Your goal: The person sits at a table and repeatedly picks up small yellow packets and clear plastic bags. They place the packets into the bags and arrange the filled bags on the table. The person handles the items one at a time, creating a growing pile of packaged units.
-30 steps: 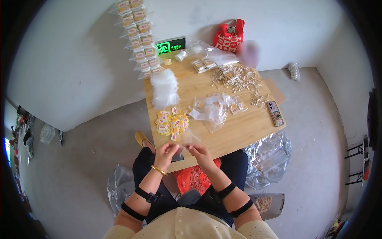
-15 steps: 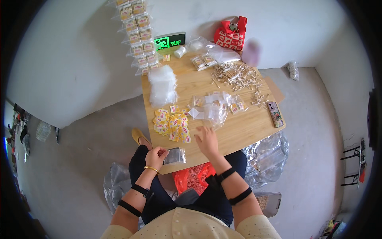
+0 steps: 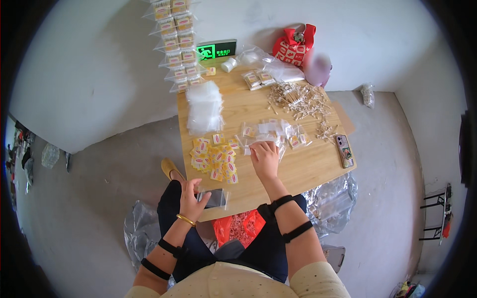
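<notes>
My left hand [image 3: 191, 202] is at the near left edge of the table, thumb and fingers apart. Beside its thumb lies a small clear zip bag [image 3: 218, 199] with a dark patch showing in it. My right hand [image 3: 266, 160] reaches to the near side of a loose pile of clear bags and white paper slips [image 3: 272, 128]. Its fingers are bent together at the pile, and what they pinch is hidden. Between the hands, farther left, lies a heap of small yellow-and-white printed cards [image 3: 218, 161].
On the wooden table [image 3: 298, 166] are a stack of clear bags [image 3: 204, 107], loose cotton swabs [image 3: 300, 99], packed swabs [image 3: 258, 78] and a phone [image 3: 344, 151]. Behind them are a red bag [image 3: 293, 47] and a green exit sign [image 3: 217, 50]. Packs hang in strips [image 3: 174, 42] at left.
My right hand has moved forward to the pile of bags and slips, its fingers bending together. The left hand has opened beside the zip bag. The view has shifted slightly.
</notes>
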`<state>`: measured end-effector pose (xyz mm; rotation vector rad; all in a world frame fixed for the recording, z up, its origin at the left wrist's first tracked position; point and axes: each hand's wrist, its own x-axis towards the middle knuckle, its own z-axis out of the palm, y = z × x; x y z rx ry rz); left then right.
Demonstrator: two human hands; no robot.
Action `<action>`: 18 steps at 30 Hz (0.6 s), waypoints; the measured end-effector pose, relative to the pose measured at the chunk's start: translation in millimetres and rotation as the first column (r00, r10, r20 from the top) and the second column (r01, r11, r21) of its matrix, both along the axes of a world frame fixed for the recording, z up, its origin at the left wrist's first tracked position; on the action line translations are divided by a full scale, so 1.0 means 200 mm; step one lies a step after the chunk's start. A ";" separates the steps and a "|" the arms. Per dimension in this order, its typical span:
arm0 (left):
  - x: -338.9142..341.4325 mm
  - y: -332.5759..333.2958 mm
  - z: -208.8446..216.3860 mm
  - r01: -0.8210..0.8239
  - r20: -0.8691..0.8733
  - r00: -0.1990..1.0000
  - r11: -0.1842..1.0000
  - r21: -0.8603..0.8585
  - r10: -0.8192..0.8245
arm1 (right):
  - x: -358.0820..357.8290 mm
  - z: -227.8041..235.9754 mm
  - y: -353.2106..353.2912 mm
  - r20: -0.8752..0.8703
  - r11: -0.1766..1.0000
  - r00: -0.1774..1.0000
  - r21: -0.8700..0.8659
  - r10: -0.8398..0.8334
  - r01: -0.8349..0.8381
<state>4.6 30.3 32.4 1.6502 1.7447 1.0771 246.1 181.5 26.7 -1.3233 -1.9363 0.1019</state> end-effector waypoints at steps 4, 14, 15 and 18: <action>0.12 0.11 0.18 0.104 0.132 0.986 0.994 0.024 -0.106 | 0.01 0.12 -0.16 -0.389 0.960 0.921 -0.258 0.001 -0.110; 0.18 0.11 0.25 0.286 0.466 0.856 0.956 -0.066 -0.224 | -0.13 0.29 -0.51 -0.822 0.661 0.569 -0.435 -0.015 -0.612; 0.17 0.09 0.27 0.321 0.392 0.883 0.941 -0.106 -0.257 | -0.12 0.27 -0.51 -0.790 0.639 0.612 -0.455 0.031 -0.620; 0.14 0.04 0.30 0.417 0.286 0.889 0.891 -0.181 -0.358 | -0.15 0.17 -0.52 -0.846 0.605 0.531 -0.450 -0.053 -0.656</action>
